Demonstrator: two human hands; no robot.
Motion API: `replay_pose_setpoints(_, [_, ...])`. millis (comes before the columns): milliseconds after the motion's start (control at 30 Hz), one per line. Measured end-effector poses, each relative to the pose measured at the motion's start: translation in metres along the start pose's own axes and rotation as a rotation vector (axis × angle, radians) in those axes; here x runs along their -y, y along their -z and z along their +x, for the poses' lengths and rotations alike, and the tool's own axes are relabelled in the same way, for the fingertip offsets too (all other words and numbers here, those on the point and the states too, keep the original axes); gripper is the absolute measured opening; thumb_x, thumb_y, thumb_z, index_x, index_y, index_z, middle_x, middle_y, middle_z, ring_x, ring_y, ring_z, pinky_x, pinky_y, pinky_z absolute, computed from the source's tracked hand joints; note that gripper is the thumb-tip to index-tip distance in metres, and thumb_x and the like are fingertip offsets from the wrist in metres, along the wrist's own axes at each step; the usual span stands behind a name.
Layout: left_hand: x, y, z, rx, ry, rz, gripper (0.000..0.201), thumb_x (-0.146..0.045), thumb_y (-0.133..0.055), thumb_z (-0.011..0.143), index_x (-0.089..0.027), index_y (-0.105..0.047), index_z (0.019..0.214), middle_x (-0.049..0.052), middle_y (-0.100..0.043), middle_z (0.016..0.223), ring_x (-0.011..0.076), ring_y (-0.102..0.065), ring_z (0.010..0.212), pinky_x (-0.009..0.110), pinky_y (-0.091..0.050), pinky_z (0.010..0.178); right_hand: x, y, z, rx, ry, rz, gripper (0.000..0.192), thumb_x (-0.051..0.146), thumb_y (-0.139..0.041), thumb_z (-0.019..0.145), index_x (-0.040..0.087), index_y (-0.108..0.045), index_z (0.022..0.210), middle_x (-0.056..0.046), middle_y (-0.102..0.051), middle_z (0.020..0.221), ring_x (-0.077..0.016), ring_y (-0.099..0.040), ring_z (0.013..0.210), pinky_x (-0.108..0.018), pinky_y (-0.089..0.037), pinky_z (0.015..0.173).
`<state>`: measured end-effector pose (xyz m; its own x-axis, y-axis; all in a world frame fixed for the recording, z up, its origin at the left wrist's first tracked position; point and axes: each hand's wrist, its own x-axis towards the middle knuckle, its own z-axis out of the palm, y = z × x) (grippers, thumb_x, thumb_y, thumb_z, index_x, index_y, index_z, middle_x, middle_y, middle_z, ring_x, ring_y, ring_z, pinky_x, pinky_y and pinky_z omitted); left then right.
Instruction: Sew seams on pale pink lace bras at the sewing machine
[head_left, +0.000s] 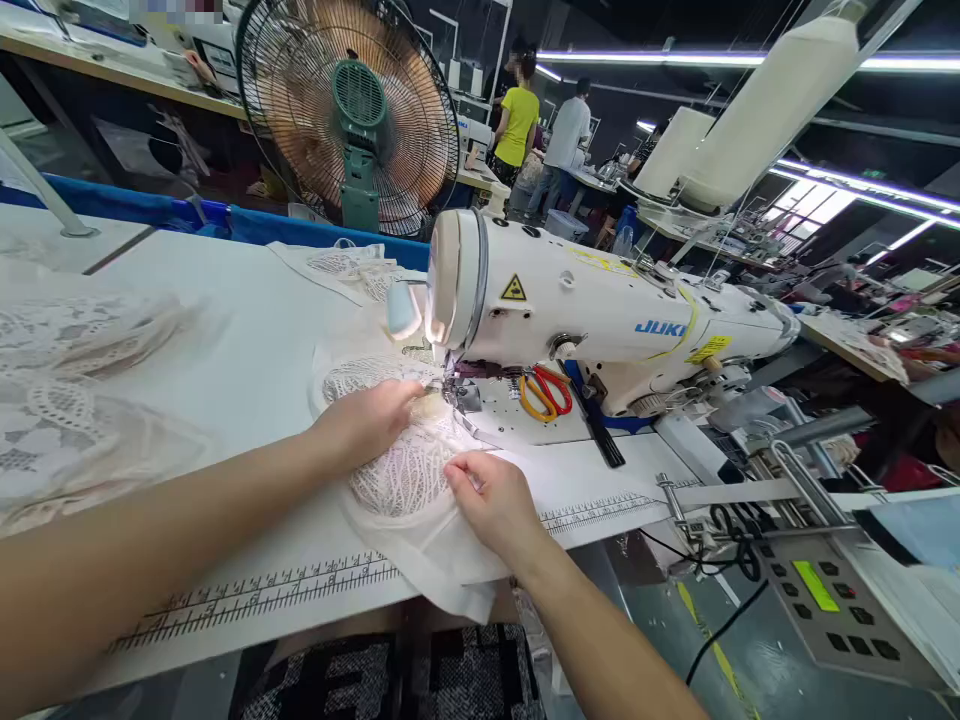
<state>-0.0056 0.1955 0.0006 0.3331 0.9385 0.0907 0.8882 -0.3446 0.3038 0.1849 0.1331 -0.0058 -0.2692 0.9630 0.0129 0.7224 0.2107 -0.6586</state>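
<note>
A cream lace garment piece with rounded, cup-like lace panels [401, 480] lies under the needle area of a white JUKI sewing machine [585, 300]. My left hand [371, 422] is closed on the lace, its fingertips close to the presser foot [459, 392]. Lower down and to the right, my right hand [491, 500] pinches the edge of the same garment with thumb and forefinger. A narrow pale strip runs from the foot toward the right. Part of the garment hangs over the table's front edge. My left fingers partly hide the lace beneath them.
Red and orange-handled scissors [546, 393] rest on the machine bed beside a dark tool [604, 430]. More lace pieces [67, 400] lie on the left of the table. A large fan [360, 110] stands behind. A control panel [832, 600] sits at lower right. People are at work farther back.
</note>
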Motion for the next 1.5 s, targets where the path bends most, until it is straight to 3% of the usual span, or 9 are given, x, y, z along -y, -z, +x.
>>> replay_pose_setpoints(67, [-0.002,-0.003,-0.004,0.074,-0.023,0.092,0.043,-0.013,-0.041,0.08,-0.022,-0.058,0.119,0.006,-0.059,0.087,0.0169,-0.052,0.06,0.026,-0.029,0.049,-0.004,0.008,0.001,0.07,-0.035,-0.024,0.032,0.027,-0.05,0.089,0.021,-0.066,0.117,-0.006,-0.074,0.101,-0.02,-0.066,0.091,-0.028,-0.048,0.078])
replay_pose_setpoints(133, [-0.006,-0.002,-0.007,0.153,-0.026,0.16,0.045,-0.012,-0.044,0.082,-0.026,-0.058,0.123,0.005,-0.057,0.086,0.0166,-0.052,0.058,0.026,-0.026,0.049,-0.005,0.013,0.0,0.155,-0.065,-0.104,0.044,0.028,-0.048,0.09,0.023,-0.056,0.132,-0.007,-0.074,0.101,-0.0227,-0.067,0.092,-0.031,-0.048,0.079])
replay_pose_setpoints(267, [-0.017,0.004,-0.008,0.278,-0.074,0.347,0.042,-0.021,-0.044,0.09,-0.027,-0.053,0.13,0.008,-0.058,0.091,0.0201,-0.057,0.065,0.026,-0.027,0.05,0.001,0.017,0.001,0.274,-0.073,-0.238,0.047,0.029,-0.043,0.091,0.022,-0.052,0.137,-0.009,-0.074,0.104,-0.0253,-0.067,0.097,-0.033,-0.048,0.08])
replay_pose_setpoints(400, [-0.026,0.01,-0.006,0.359,-0.092,0.524,0.056,-0.01,-0.039,0.087,-0.025,-0.044,0.141,0.013,-0.059,0.097,0.0242,-0.06,0.067,0.028,-0.028,0.05,0.005,0.018,0.008,0.307,-0.071,-0.334,0.048,0.028,-0.039,0.092,0.022,-0.048,0.139,-0.01,-0.072,0.11,-0.0264,-0.065,0.102,-0.034,-0.048,0.08])
replay_pose_setpoints(800, [-0.026,0.01,0.012,0.422,-0.059,0.491,0.055,-0.011,-0.038,0.086,-0.022,-0.046,0.138,0.013,-0.059,0.103,0.0271,-0.064,0.072,0.031,-0.035,0.052,0.004,0.025,0.019,0.355,-0.025,-0.407,0.05,0.027,-0.034,0.092,0.021,-0.046,0.14,-0.009,-0.072,0.106,-0.0259,-0.066,0.098,-0.034,-0.046,0.075])
replay_pose_setpoints(1067, [-0.027,0.008,0.022,0.422,-0.044,0.493,0.051,-0.009,-0.039,0.082,-0.019,-0.052,0.13,0.013,-0.059,0.102,0.0248,-0.064,0.07,0.029,-0.036,0.051,0.004,0.026,0.03,0.347,-0.031,-0.435,0.051,0.027,-0.035,0.092,0.021,-0.044,0.142,-0.009,-0.07,0.111,-0.0248,-0.063,0.104,-0.033,-0.046,0.08])
replay_pose_setpoints(1267, [-0.026,0.006,0.024,0.419,-0.04,0.459,0.057,-0.011,-0.04,0.081,-0.02,-0.045,0.137,0.012,-0.058,0.104,0.0257,-0.064,0.072,0.029,-0.035,0.049,0.005,0.029,0.032,0.364,-0.033,-0.444,0.051,0.027,-0.034,0.092,0.02,-0.044,0.142,-0.01,-0.069,0.114,-0.0245,-0.062,0.106,-0.034,-0.046,0.082])
replay_pose_setpoints(1500, [-0.019,0.005,0.029,0.368,-0.012,0.381,0.055,-0.015,-0.04,0.084,-0.022,-0.048,0.138,0.014,-0.06,0.101,0.0288,-0.064,0.074,0.032,-0.038,0.051,0.007,0.03,0.038,0.39,-0.061,-0.472,0.053,0.029,-0.034,0.092,0.023,-0.041,0.143,-0.009,-0.07,0.113,-0.0249,-0.064,0.103,-0.034,-0.047,0.08])
